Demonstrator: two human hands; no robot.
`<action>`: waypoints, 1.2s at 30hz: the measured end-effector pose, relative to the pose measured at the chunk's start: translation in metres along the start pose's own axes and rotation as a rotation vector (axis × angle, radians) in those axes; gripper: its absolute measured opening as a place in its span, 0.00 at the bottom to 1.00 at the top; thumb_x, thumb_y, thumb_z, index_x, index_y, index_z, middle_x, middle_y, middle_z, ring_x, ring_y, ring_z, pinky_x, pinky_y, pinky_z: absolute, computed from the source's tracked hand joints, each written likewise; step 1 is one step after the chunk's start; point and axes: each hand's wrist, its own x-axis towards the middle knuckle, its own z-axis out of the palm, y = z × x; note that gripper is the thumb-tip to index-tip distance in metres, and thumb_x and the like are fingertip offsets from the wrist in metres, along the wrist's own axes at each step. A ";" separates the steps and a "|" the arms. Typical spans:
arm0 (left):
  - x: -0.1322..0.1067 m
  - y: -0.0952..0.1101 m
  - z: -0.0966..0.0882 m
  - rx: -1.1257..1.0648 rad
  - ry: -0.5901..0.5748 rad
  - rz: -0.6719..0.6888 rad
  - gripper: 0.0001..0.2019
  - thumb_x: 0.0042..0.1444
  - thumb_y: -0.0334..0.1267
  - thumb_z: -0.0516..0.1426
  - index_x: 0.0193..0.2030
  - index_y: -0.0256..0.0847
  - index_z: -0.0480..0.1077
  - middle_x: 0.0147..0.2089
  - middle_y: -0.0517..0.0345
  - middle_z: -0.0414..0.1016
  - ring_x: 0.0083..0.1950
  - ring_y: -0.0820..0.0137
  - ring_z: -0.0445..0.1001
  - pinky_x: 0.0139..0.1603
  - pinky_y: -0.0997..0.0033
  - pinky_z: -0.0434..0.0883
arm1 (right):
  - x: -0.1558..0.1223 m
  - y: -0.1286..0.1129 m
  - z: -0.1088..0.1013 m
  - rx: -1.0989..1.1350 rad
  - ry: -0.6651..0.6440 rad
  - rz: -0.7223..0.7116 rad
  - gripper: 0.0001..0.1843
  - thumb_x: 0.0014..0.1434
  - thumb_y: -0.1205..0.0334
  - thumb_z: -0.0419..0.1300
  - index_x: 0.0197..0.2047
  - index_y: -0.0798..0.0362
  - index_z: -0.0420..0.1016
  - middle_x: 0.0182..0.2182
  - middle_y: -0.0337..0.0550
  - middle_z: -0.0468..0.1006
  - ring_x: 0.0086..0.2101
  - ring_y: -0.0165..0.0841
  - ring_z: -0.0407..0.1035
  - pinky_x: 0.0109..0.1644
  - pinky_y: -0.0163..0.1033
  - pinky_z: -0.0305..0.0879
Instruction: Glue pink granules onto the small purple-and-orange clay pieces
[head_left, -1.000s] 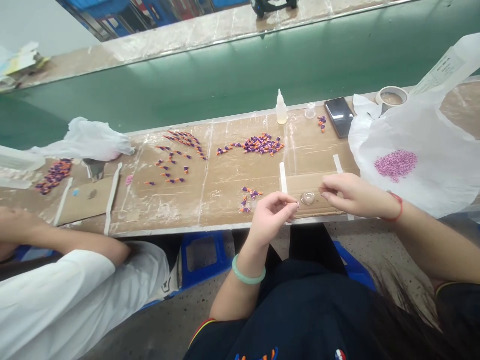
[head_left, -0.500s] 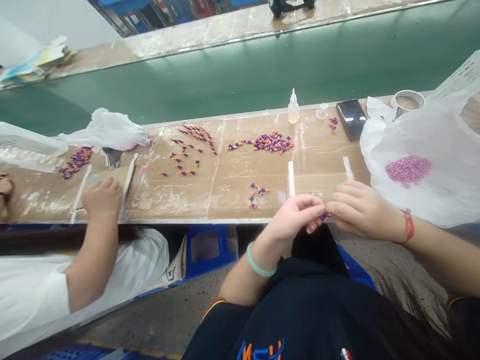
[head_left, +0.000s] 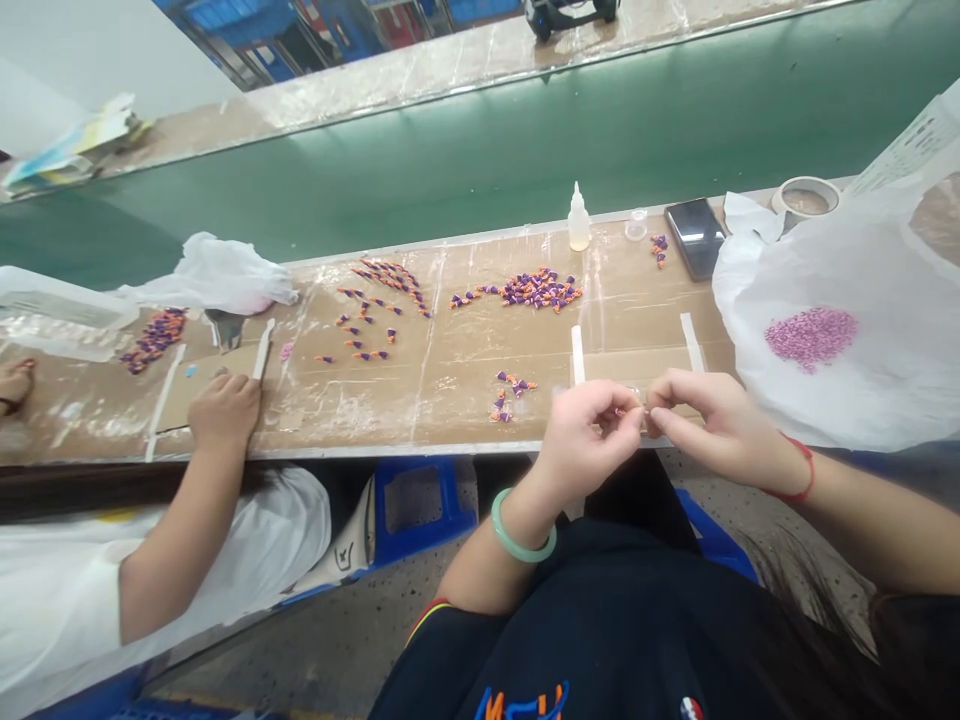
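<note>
My left hand (head_left: 589, 440) is closed in a pinch over the table's front edge, its thumb and forefinger around a small piece that is mostly hidden. Fingertip to fingertip with it, my right hand (head_left: 709, 425) also pinches, and what lies in its fingers is too small to make out. Behind both hands lies a cardboard pad (head_left: 630, 366) with white tape strips (head_left: 577, 352) at its sides. Left of my hands is a small group of purple-and-orange pieces (head_left: 517, 384). A larger heap of such pieces (head_left: 541, 288) sits farther back.
Tiny pink beads (head_left: 810, 337) lie on a white plastic bag (head_left: 750, 290) at right. A dropper bottle (head_left: 578, 222), phone (head_left: 695, 238) and tape roll (head_left: 806, 197) stand along the back. A co-worker's hand (head_left: 225, 410) works at left, near rows of pieces (head_left: 394, 280).
My hands have turned and their fingertips now meet in a pinch; the purple piece seen earlier at my left fingers is mostly hidden. The co-worker's hand has moved slightly right.
</note>
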 end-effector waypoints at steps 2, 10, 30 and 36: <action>0.000 -0.001 0.000 0.016 -0.006 0.021 0.07 0.55 0.31 0.57 0.26 0.40 0.69 0.24 0.61 0.72 0.24 0.76 0.66 0.26 0.76 0.66 | 0.001 0.000 0.002 -0.003 0.007 0.001 0.07 0.62 0.67 0.55 0.31 0.52 0.68 0.25 0.37 0.76 0.26 0.27 0.70 0.31 0.32 0.65; -0.003 -0.003 -0.003 -0.114 0.002 -0.068 0.07 0.58 0.33 0.59 0.28 0.39 0.70 0.26 0.59 0.74 0.26 0.76 0.69 0.27 0.76 0.67 | 0.004 -0.002 0.008 0.031 0.027 0.024 0.07 0.60 0.67 0.54 0.30 0.52 0.66 0.23 0.36 0.73 0.24 0.26 0.65 0.29 0.32 0.62; -0.029 -0.043 -0.038 -0.387 0.045 -0.395 0.10 0.53 0.41 0.68 0.35 0.36 0.76 0.28 0.58 0.75 0.27 0.76 0.72 0.28 0.77 0.72 | 0.065 0.018 0.005 -1.063 -0.696 -0.118 0.11 0.64 0.64 0.54 0.31 0.56 0.72 0.22 0.45 0.73 0.21 0.32 0.63 0.26 0.38 0.39; -0.028 -0.045 -0.038 -0.378 0.044 -0.370 0.11 0.53 0.42 0.68 0.35 0.36 0.77 0.29 0.57 0.76 0.28 0.74 0.74 0.29 0.75 0.73 | 0.065 0.023 0.007 -1.049 -0.698 -0.167 0.11 0.63 0.64 0.55 0.29 0.55 0.71 0.22 0.45 0.74 0.22 0.32 0.65 0.27 0.38 0.42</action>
